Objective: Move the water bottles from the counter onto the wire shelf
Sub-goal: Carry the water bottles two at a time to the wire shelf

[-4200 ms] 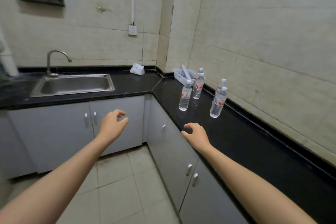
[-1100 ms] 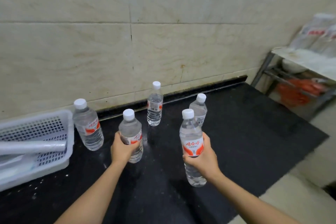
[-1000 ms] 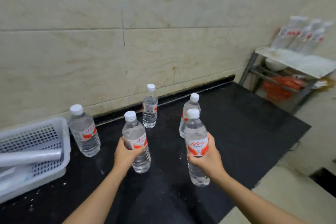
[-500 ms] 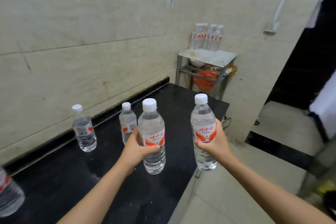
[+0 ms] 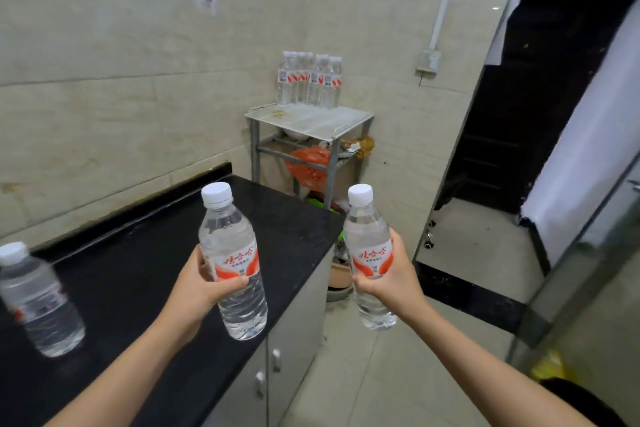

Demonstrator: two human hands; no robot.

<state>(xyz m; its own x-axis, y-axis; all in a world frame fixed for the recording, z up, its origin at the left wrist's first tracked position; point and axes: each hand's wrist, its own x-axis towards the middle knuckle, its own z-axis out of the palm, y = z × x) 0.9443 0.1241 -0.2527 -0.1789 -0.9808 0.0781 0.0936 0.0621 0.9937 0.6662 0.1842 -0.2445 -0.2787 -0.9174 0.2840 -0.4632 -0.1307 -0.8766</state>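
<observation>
My left hand (image 5: 194, 282) grips a clear water bottle (image 5: 230, 246) with a white cap and red label, upright above the black counter (image 5: 138, 270). My right hand (image 5: 398, 274) grips a second such bottle (image 5: 369, 243), held past the counter's end over the floor. One more bottle (image 5: 36, 302) stands on the counter at the far left, blurred. The metal shelf (image 5: 311, 120) stands in the corner beyond the counter's end, with several bottles (image 5: 310, 80) grouped at the back of its top.
Under the shelf's top are a white bowl (image 5: 296, 133) and an orange bag (image 5: 308, 163). Grey cabinet doors (image 5: 277, 350) run below the counter. A dark doorway (image 5: 540, 97) opens at the right, and tiled floor (image 5: 363, 374) lies between the counter and it.
The view has swung right toward the shelf, now nearer and centred. Both hands still hold their bottles, carried along the counter; the counter bottles have slid out left, one remaining in view.
</observation>
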